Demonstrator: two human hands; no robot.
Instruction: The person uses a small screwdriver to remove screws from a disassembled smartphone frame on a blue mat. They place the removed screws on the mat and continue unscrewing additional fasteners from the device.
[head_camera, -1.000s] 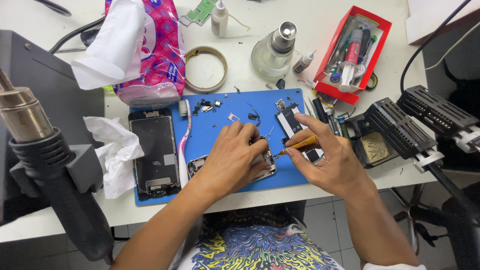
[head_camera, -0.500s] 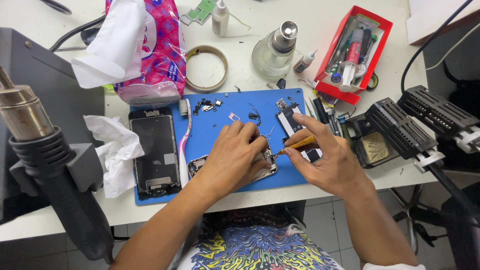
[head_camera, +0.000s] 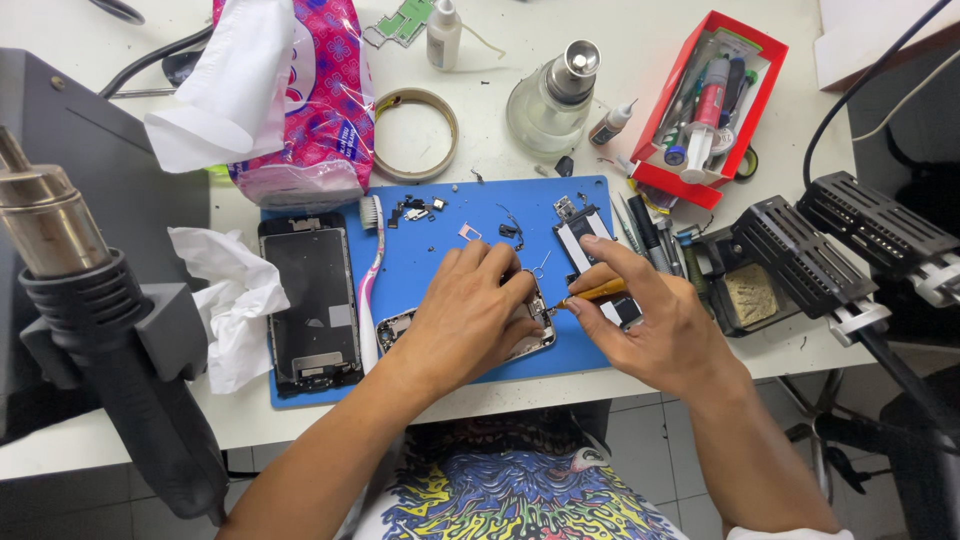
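Pink tissue pack, red box

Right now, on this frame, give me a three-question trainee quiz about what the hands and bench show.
1. True or false: the left hand rests on the opened phone body on the blue mat.
2. What does the right hand hold? A) toothbrush B) yellow-handled tool C) glass bottle
3. Fill in: the detached phone screen lies at the mat's ___ end, as seen in the picture.

Key: 1 true. 2 B. 3 left, beside the toothbrush.
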